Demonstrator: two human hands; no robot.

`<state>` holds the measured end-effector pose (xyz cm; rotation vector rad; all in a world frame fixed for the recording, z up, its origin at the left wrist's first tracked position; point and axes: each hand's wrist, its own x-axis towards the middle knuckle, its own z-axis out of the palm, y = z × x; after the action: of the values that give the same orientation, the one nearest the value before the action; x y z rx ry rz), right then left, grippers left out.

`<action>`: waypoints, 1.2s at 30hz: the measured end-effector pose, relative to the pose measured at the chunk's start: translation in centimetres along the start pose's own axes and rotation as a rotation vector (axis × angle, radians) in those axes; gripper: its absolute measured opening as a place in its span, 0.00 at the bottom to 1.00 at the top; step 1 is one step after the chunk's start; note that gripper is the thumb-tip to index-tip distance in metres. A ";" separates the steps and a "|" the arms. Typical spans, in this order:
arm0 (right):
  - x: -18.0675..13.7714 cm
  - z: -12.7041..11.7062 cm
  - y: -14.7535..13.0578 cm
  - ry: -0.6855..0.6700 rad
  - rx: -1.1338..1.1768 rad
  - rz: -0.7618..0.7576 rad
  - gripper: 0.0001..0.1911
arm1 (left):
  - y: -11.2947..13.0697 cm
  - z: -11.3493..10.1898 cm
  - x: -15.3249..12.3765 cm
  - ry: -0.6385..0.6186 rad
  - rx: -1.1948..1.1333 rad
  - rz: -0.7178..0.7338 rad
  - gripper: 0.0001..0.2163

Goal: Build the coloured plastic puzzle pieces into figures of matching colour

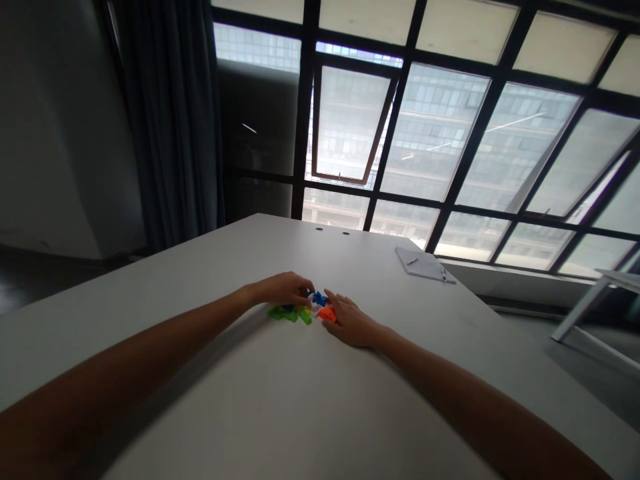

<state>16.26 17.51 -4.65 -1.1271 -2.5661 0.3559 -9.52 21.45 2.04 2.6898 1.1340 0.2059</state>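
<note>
Before us, table [210, 267]; on it, plastic pieces [295, 313] between our left hand [283, 289] and right hand [353, 323]. Notepad [424, 264] with pen [411, 261] farther right on table. Window [435, 133] behind table; curtain [170, 113] left of window.

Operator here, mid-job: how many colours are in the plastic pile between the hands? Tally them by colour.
Green pieces: 1 colour
Blue pieces: 1 colour
Orange pieces: 1 colour
White pieces: 1 colour
Total: 4 colours; single pieces are too small to count.
</note>
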 end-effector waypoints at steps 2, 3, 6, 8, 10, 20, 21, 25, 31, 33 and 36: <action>0.6 0.4 -0.2 0.014 -0.003 -0.018 0.41 | -0.5 -0.4 -0.7 0.038 -0.035 -0.012 0.19; 0.9 0.6 -0.3 0.016 -0.003 -0.024 0.40 | -0.7 -0.7 -1.0 0.055 -0.041 -0.017 0.19; 2.0 1.2 -0.8 0.015 0.007 -0.026 0.40 | -1.1 -1.5 -1.8 0.081 -0.011 -0.030 0.20; 3.0 1.7 -1.4 0.012 0.016 -0.014 0.40 | -1.5 -2.1 -2.3 0.098 0.039 -0.034 0.20; 4.2 2.3 -2.3 0.008 0.031 0.021 0.40 | -2.1 -2.8 -2.9 0.141 0.088 -0.047 0.21; 5.3 1.6 -4.3 0.042 0.268 0.136 0.46 | -6.5 -4.2 -5.3 0.094 0.137 -0.247 0.18; 4.4 1.3 -3.8 0.057 0.248 0.136 0.45 | -6.7 -4.1 -5.4 0.110 0.145 -0.247 0.18; 0.3 0.2 -1.7 0.203 0.074 0.126 0.32 | -7.0 -3.9 -5.2 0.260 0.189 -0.237 0.17; -1.8 0.0 -2.0 0.222 -0.127 0.040 0.09 | -4.8 -2.9 -3.8 0.291 0.161 -0.184 0.16; -0.7 0.5 -3.1 0.201 -0.182 -0.004 0.09 | -3.1 -2.3 -3.6 0.296 0.187 -0.154 0.16; 1.7 1.5 -4.7 0.196 -0.250 -0.073 0.10 | -0.2 -0.8 -4.1 0.261 0.222 -0.012 0.22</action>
<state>11.44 15.55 -4.07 -1.0846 -2.5164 -0.0925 -12.67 18.78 2.53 2.9145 1.3151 0.4669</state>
